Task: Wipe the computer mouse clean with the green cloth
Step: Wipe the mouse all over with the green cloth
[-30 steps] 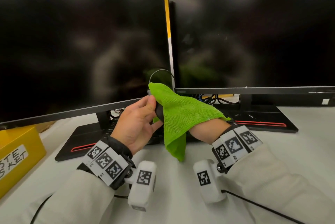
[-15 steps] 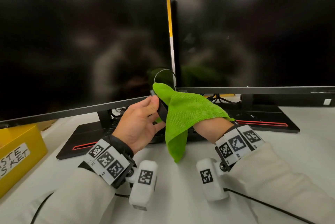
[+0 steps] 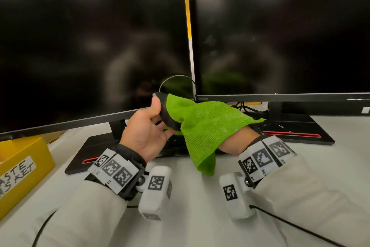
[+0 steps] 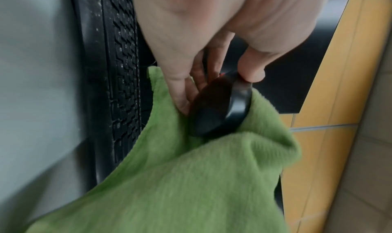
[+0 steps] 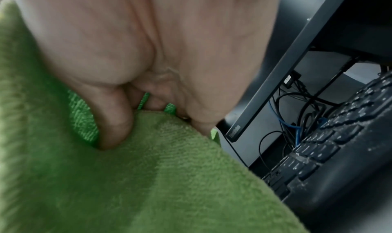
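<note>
Head view, frame centre: your left hand grips the mouse, now lifted slightly; right hand clutches the green cloth, wiping continues.

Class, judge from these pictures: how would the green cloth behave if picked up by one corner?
Probably floppy: the green cloth drapes over the right hand and hangs in a fold. Likely light and grippy, given its fuzzy pile.

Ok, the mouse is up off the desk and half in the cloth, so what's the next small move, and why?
Probably draw the cloth up along the mouse toward its bare end. The left hand pinches the mouse by its edges above the keyboard, and the right hand has cloth over only part of it, so the end by the left thumb looks unwiped.
</note>
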Motion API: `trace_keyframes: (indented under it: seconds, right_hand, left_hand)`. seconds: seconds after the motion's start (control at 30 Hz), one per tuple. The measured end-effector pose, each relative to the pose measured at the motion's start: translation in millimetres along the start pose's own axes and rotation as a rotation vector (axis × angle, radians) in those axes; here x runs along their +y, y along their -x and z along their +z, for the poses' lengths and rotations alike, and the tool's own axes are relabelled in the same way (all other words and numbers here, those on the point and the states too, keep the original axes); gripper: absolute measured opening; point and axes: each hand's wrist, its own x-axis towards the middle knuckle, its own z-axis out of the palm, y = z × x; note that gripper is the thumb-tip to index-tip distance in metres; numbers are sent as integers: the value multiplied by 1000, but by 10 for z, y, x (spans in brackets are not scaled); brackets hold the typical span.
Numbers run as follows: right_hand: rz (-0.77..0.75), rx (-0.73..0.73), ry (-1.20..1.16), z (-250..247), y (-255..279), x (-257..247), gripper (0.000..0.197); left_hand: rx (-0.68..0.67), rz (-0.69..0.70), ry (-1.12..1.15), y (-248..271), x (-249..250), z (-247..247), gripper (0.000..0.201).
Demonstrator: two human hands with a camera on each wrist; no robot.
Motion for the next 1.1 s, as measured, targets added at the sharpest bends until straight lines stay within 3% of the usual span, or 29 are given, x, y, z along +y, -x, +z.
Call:
trace_keyframes:
  seconds: [0.17,0.27,0.4,0.57,0.67,0.73,0.77,0.9,0.97,1.03,1.1]
  right_hand:
    - [63,-23,-7,0,-83,50,52]
    - [6,47,126,-14,-118,57,52]
    - [-7,138,57,-51,23,109,48]
    - [-51,429,140,-172,-29,221,50]
    - [-106,457,191,-160,-87,229,35]
    - [-194,434,265,-113,-131,208,42]
    - [-187,412,273,-93,-167,224,50]
    - [35,355,223,-42,-160,343,50]
    - [139,368,134,-1,-148,375,38]
    - [117,462,32,23,-175,393,19]
    - [113,507,-83,37,-198,395,15]
  left_hand:
    - [20,-30,40,46,73,2,45]
    - [-40,-43,33,62,77,15,50]
    - [-127,-41,16,72,59,-3,61]
    - [-231,-44,54,119,97,-27,55]
    - [-272,-21,47,122,88,-54,58]
    - [-295,-19,36,118,82,-71,57]
    - [-314,-18,29,121,79,-73,57]
    - [-344,-6,-5,116,68,-74,54]
    - [-343,3,-26,112,59,-61,52]
    - [-338,0,-48,106,47,-52,51]
    - [-339,-4,-68,109,39,-41,51]
